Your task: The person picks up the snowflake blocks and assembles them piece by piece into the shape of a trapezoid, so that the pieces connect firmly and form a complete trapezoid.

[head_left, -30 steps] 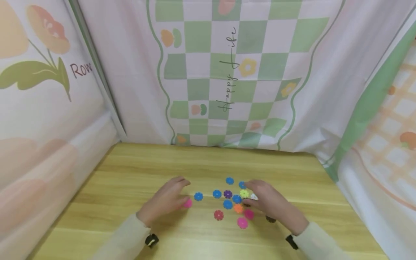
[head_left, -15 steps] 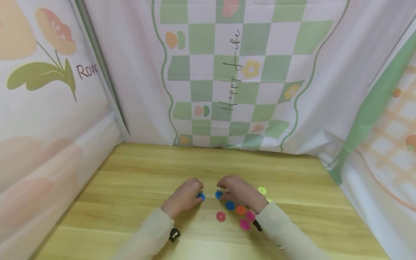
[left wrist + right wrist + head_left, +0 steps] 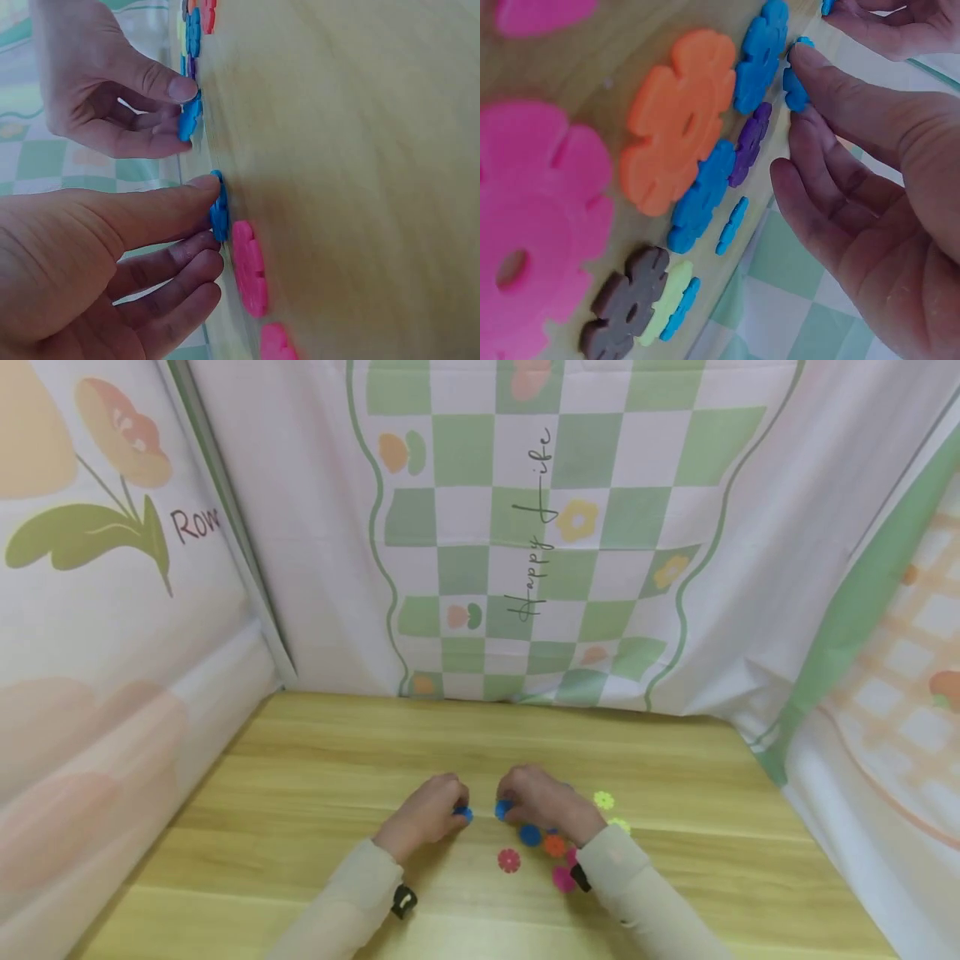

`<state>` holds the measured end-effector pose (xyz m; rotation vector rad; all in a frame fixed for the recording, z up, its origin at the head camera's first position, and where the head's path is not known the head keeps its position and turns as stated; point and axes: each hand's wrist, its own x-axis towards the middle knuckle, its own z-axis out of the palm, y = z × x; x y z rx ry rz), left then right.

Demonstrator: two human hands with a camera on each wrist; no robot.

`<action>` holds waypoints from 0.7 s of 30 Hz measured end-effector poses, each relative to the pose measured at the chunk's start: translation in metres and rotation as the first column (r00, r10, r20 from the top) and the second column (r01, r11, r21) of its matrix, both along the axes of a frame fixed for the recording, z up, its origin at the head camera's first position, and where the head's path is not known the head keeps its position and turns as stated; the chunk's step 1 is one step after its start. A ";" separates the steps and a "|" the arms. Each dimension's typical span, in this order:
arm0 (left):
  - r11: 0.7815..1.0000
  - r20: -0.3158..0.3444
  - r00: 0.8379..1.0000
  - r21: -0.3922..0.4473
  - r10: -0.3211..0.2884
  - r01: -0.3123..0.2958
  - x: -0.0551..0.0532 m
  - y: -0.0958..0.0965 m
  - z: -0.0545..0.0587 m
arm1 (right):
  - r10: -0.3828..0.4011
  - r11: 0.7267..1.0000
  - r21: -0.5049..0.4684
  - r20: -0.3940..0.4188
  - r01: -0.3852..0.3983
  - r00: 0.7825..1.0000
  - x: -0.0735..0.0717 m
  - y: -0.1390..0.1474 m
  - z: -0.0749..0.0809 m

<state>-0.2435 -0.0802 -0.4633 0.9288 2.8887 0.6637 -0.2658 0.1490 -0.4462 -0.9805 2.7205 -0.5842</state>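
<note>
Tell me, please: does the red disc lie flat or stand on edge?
Flat: in the head view, the red disc shows its full round face.

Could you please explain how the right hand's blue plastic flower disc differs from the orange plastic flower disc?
The right hand pinches the blue plastic flower disc, while the orange plastic flower disc lies unheld on the table. In the head view, the orange disc is right of the blue one. Both have petalled edges.

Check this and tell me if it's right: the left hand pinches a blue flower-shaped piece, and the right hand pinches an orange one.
One detail is wrong: the piece that the right hand pinches is blue, not orange, as the right wrist view shows. The left hand does pinch a blue flower-shaped piece.
</note>
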 end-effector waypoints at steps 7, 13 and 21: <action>0.982 0.158 0.987 0.188 -0.003 -0.027 -0.003 -0.004 -0.006 | -0.074 0.986 -0.146 0.065 0.083 0.995 0.001 0.009 -0.004; 0.870 0.349 0.937 0.467 -0.019 -0.157 -0.002 -0.009 -0.014 | -0.105 0.960 -0.254 0.058 0.116 0.993 0.008 0.022 -0.004; 0.660 0.520 0.854 0.634 0.022 -0.403 0.006 -0.009 -0.012 | -0.126 0.917 -0.380 0.016 0.122 0.992 0.024 0.031 0.004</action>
